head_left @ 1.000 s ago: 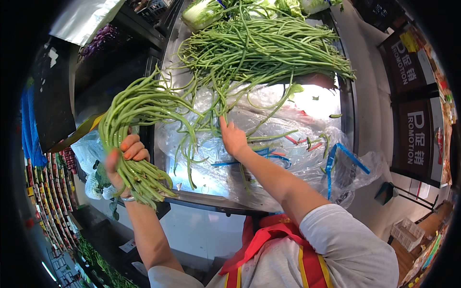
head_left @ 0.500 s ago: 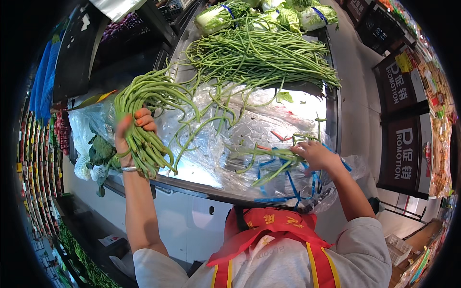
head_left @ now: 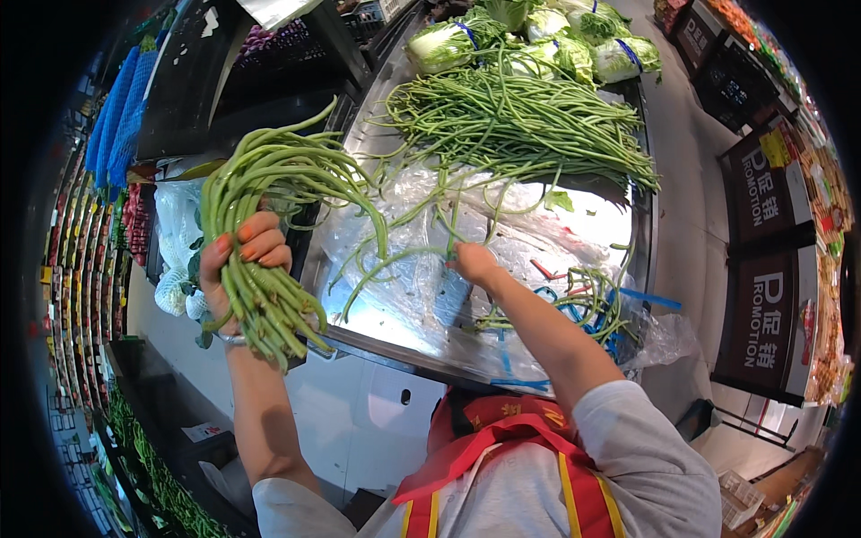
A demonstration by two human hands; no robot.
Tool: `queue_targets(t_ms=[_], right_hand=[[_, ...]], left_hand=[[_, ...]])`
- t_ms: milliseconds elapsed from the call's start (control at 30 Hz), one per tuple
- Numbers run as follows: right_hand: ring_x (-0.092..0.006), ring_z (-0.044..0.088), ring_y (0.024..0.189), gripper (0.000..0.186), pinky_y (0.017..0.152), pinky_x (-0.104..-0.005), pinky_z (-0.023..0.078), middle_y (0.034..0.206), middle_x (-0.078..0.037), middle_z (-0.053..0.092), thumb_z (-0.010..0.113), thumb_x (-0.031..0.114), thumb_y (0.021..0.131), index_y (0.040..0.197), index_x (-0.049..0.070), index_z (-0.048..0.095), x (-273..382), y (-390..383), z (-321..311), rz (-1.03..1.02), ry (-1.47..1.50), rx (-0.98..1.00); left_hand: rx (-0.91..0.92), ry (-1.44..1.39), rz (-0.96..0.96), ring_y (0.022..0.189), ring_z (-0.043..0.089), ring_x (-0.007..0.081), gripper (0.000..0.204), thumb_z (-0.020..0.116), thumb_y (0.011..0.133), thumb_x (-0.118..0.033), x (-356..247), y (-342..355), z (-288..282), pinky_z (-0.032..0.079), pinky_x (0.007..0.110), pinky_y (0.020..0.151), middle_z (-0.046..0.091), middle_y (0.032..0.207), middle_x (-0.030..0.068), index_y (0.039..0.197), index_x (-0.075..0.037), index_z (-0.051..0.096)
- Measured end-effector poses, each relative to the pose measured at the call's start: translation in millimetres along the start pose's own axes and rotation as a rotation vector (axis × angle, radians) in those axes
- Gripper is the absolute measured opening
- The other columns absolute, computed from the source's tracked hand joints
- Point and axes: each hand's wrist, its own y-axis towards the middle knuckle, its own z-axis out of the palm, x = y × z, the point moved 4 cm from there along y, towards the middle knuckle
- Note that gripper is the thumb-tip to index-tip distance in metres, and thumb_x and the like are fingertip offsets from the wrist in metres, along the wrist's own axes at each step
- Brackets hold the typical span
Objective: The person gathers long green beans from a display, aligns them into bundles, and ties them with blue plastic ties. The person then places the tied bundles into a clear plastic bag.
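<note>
A thick bunch of long green beans (head_left: 269,179) is gripped in my left hand (head_left: 247,255), raised at the left side of the display table. Its stem ends hang below my fist and the long tails curve over to the right. Over the plastic-covered middle of the table, my right hand (head_left: 473,263) has its fingers pinched on a loose long bean (head_left: 395,263); the fingertips are partly hidden. Beyond it lies a large heap of long beans (head_left: 529,125). To the right of my right forearm are bean scraps and blue ties (head_left: 583,305).
Chinese cabbages (head_left: 628,59) with blue bands sit at the table's far end. Clear plastic sheeting (head_left: 386,296) covers the near part, with red strips (head_left: 545,270) on it. A dark display stand (head_left: 269,99) rises at the left. Dark sign panels (head_left: 762,309) line the right aisle.
My right hand has left the scraps and blue ties at the right, dropping its scraps there, and moved left and away to a loose long bean. My left hand still holds the bunch.
</note>
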Motion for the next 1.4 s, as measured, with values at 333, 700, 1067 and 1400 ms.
queue_targets(t_ms=[333, 700, 1067, 1400], right_hand=[[-0.0248, 0.061, 0.08, 0.014, 0.069, -0.0353, 0.048, 0.093, -0.007, 0.062, 0.061, 0.012, 0.079, 0.092, 0.009, 0.063, -47.0, -97.9, -257.6, -0.208, -0.182, -0.119], [-0.0328, 0.057, 0.091, 0.03, 0.077, -0.0388, 0.047, 0.1, -0.014, 0.054, 0.064, 0.014, 0.072, 0.101, 0.011, 0.06, -61.6, -86.5, -66.8, -0.14, -0.186, 0.122], [-0.0235, 0.05, 0.098, 0.02, 0.085, -0.0326, 0.041, 0.098, -0.011, 0.044, 0.051, -0.004, 0.068, 0.088, -0.001, 0.054, -60.6, -153.3, -95.7, -0.341, 0.732, -0.315], [-0.0137, 0.053, 0.094, 0.023, 0.086, -0.0278, 0.042, 0.111, -0.006, 0.045, 0.051, -0.003, 0.081, 0.103, 0.002, 0.052, -9.0, -192.0, -108.1, -0.186, 1.335, -0.326]], left_hand=[[0.031, 0.017, 0.063, 0.07, 0.044, 0.0098, 0.055, 0.057, 0.077, -0.008, -1.3, -7.9, 9.5, 0.038, 0.025, 0.067, 0.04, 0.083, 0.0038, 0.123, 0.008, 0.03], [0.133, 0.014, 0.032, 0.071, 0.045, 0.0105, 0.056, 0.056, 0.078, -0.008, 0.0, -5.9, 16.3, 0.038, 0.025, 0.067, 0.04, 0.084, 0.004, 0.125, 0.007, 0.027], [0.272, -0.021, 0.047, 0.072, 0.046, 0.0107, 0.049, 0.06, 0.074, -0.007, 36.3, 15.1, 43.2, 0.04, 0.025, 0.067, 0.043, 0.083, 0.0048, 0.114, 0.007, 0.036], [-0.478, -0.112, -0.423, 0.073, 0.054, 0.0174, 0.022, 0.058, 0.079, -0.012, 243.3, -52.7, -158.1, 0.048, 0.028, 0.069, 0.054, 0.08, 0.0089, 0.093, 0.004, 0.053]])
